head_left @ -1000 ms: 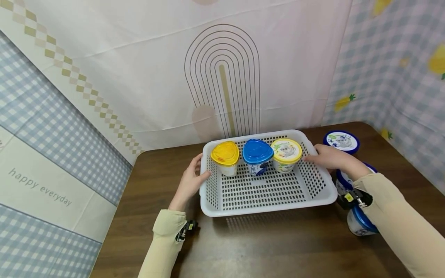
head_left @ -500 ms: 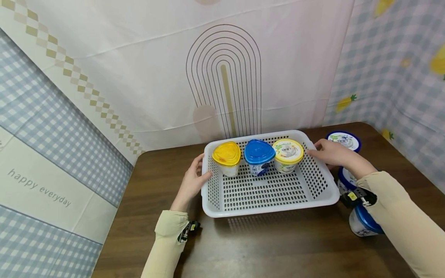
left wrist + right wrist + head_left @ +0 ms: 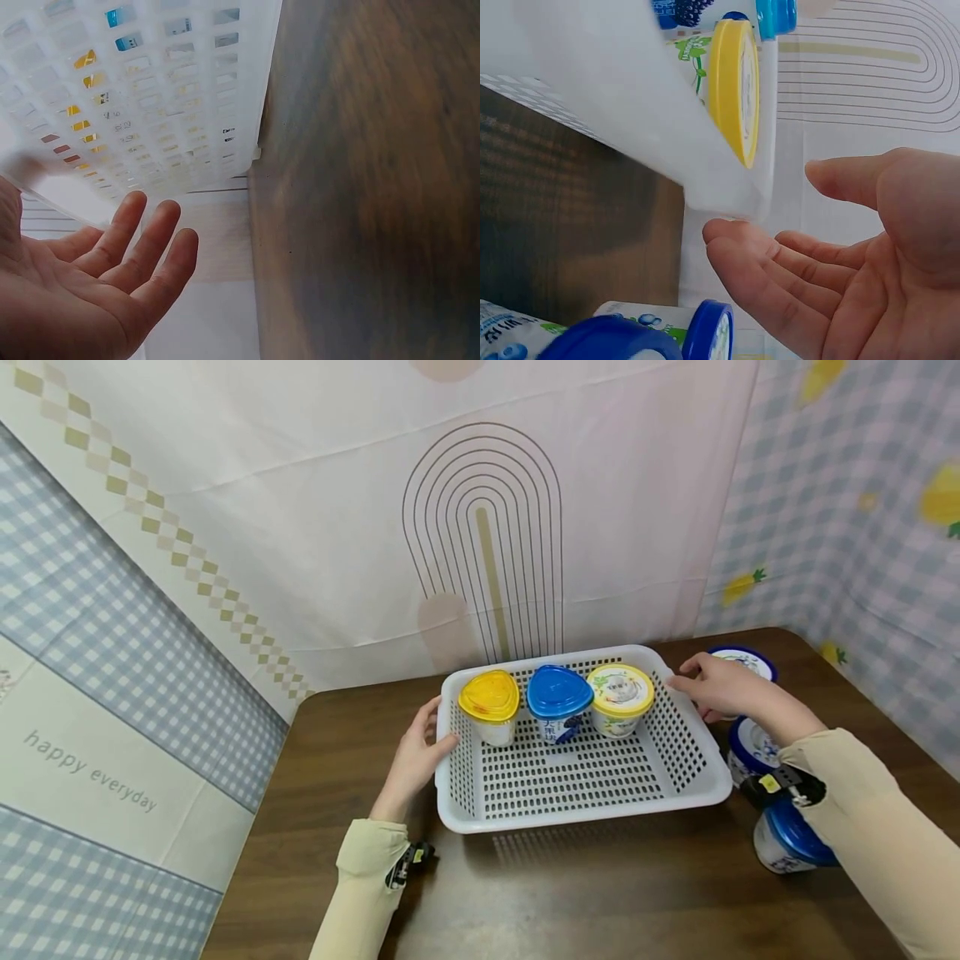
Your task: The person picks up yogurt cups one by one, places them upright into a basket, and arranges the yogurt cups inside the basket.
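A white perforated plastic basket (image 3: 585, 815) sits on the table. Along its back stand a yellow-lidded cup (image 3: 489, 695), a blue-lidded cup (image 3: 558, 692) and a cup with a round yellow lid (image 3: 620, 690). My left hand (image 3: 411, 758) is at the basket's left end, its thumb by the rim. In the left wrist view its fingers (image 3: 154, 251) are loosely spread below the basket wall. My right hand (image 3: 723, 685) is just off the right end, thumb and fingers apart. The right wrist view shows nothing between them, the fingertips (image 3: 731, 236) close to the basket's corner.
To the basket's right, partly behind my right arm, are a cup with a dark blue rim (image 3: 756, 745), another at the back (image 3: 750, 658), and a blue-lidded cup (image 3: 791, 837). The dark wooden table (image 3: 525, 902) meets a patterned cloth (image 3: 337, 527) behind.
My right hand has come off the basket's right rim and moved slightly right. The left hand and the basket stay almost where they were; the view has shifted a little.
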`<state>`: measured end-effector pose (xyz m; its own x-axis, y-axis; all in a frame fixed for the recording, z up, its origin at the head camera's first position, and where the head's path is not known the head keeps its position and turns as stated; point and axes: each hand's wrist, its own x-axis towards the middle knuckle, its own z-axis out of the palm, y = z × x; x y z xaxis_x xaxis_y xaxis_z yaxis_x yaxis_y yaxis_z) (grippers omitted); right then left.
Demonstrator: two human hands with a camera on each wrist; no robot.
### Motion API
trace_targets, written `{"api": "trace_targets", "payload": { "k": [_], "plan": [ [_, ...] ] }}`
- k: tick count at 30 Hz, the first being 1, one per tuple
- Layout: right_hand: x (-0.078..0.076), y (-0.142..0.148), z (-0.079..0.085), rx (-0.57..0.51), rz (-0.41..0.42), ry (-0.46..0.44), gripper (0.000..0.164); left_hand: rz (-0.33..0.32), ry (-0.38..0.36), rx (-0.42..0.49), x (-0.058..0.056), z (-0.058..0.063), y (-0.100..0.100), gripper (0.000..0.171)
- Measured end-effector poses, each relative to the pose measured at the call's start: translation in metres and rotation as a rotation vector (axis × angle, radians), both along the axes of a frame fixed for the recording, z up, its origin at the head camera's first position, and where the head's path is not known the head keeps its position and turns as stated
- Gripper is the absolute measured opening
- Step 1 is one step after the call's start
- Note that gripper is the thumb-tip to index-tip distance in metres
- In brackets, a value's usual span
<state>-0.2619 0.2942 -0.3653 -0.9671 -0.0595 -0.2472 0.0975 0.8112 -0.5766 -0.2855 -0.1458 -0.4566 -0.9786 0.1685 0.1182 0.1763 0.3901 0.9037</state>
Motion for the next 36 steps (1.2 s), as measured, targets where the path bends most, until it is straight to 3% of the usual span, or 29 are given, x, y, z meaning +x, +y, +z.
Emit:
{"api": "trace_targets", "payload": {
  "k": [10,19,28,36],
  "plan": [
    [0.003,0.006,0.009,0.017,-0.008,0.051,0.064,0.009,0.007,-0.003,0.001,0.001,0.001,0.07],
    [0.009,0.006,0.02,0.051,0.016,0.09,0.065,0.081,0.044,0.003,0.004,0.001,0.003,0.062],
    [0.016,0.009,0.026,0.086,0.024,0.094,0.067,0.145,0.02,-0.013,0.008,0.0,0.005,0.049],
    [0.028,0.008,0.039,0.077,0.028,0.125,0.068,0.154,0.001,-0.005,0.008,0.0,0.005,0.044]
  ]
}}
